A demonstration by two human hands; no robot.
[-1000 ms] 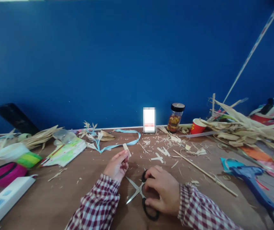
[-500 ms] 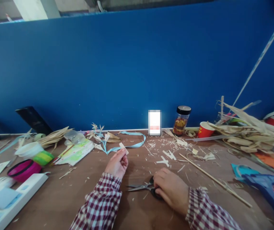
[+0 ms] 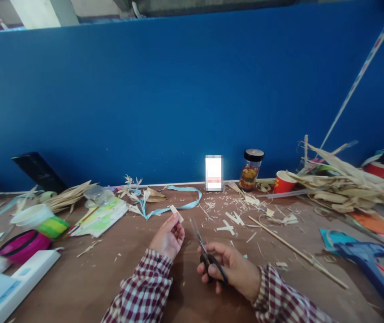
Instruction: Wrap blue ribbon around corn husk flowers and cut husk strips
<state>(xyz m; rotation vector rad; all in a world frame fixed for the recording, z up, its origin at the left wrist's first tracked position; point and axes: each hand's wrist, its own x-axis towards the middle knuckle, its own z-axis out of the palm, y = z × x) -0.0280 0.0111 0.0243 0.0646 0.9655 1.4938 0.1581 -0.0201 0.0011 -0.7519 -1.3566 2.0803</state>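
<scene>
My left hand (image 3: 169,237) pinches a small pale strip (image 3: 176,212), perhaps corn husk or paper, that sticks up past the fingertips. In my right hand (image 3: 228,267) is a pair of scissors (image 3: 205,251) with black handles, lifted off the table with the blades pointing up and away from me. The blade tips are a little to the right of the strip and apart from it. Beyond my hands, several cut pale strips (image 3: 227,227) lie on the brown table among fine shavings. A light blue ribbon (image 3: 192,205) curls behind my left hand.
A thin stick (image 3: 295,251) and a blue glue gun (image 3: 363,255) lie on the right. Behind them are dried husks (image 3: 339,184), a red paper cup (image 3: 284,181) and a lidded jar (image 3: 251,170). A magenta bowl (image 3: 25,246) and white power strip (image 3: 27,282) occupy the left.
My right hand has picked the scissors up from the table and turned the blades from pointing left to pointing away from me. My left hand still holds the strip, slightly lower.
</scene>
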